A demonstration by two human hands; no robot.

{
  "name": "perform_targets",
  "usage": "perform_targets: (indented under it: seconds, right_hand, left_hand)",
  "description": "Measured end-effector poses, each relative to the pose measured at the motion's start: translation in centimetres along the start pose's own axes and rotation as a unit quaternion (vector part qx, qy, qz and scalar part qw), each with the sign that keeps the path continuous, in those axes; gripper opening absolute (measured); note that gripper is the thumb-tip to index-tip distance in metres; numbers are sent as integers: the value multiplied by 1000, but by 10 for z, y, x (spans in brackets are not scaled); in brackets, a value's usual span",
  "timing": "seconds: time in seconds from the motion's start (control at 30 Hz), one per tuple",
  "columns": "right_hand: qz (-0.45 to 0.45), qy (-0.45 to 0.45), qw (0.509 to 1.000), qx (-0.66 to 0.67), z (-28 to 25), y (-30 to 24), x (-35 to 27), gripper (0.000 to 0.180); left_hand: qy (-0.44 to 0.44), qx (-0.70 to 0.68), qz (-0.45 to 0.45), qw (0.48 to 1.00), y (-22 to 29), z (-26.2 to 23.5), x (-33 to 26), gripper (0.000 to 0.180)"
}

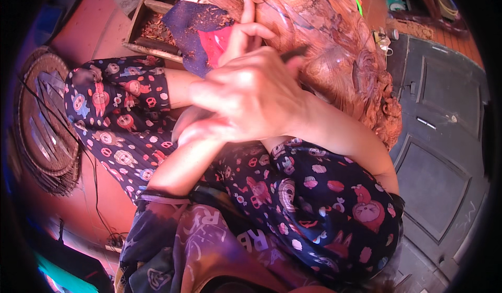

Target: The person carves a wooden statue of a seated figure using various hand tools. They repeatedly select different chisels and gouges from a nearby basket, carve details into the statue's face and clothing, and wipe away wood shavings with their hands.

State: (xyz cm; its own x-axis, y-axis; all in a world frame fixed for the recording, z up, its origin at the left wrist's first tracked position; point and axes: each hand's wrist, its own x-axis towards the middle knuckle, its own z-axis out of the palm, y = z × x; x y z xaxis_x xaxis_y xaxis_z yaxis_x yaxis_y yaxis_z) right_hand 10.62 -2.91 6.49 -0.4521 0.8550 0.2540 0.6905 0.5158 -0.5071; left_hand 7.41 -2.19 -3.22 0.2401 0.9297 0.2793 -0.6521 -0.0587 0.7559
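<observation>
My right hand [250,86] lies across my left hand [201,128] above my lap, its fingers bent over it. The right forearm comes in from the right, the left from below. One finger points up and another is bent; the overlap makes it hard to tell which hand they belong to. Much of my left hand is hidden underneath. A dark, blurred pointed shape [296,53] shows beside a thumb; whether it is held cannot be made out. Just beyond the hands lies a big reddish-brown carved wood piece [324,36] with flowing grain. A navy cloth [191,23] with a red patch, strewn with shavings, lies beside it.
A wooden box [152,49] with chips and wood pieces stands at the far left of the cloth. A round woven basket [39,110] with cables across it lies on the red tiled floor [99,15]. At right is a grey panelled door [439,151]. Dark patterned trousers [314,204] cover my legs.
</observation>
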Motion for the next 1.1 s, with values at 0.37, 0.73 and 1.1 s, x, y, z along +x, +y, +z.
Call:
perform_targets:
  seconds: [0.37,0.73,1.1]
  right_hand:
    - [35,-58,998,9,1,1,1,44]
    - [34,-78,996,0,4,1,10,47]
    - [14,-22,1000,9,9,6,14,49]
  left_hand:
    - [-5,75,-52,996,8,-5,1,66]
    - [-5,80,7,997,0,-8,5,70]
    - [-69,314,38,946,19,-20,8,115]
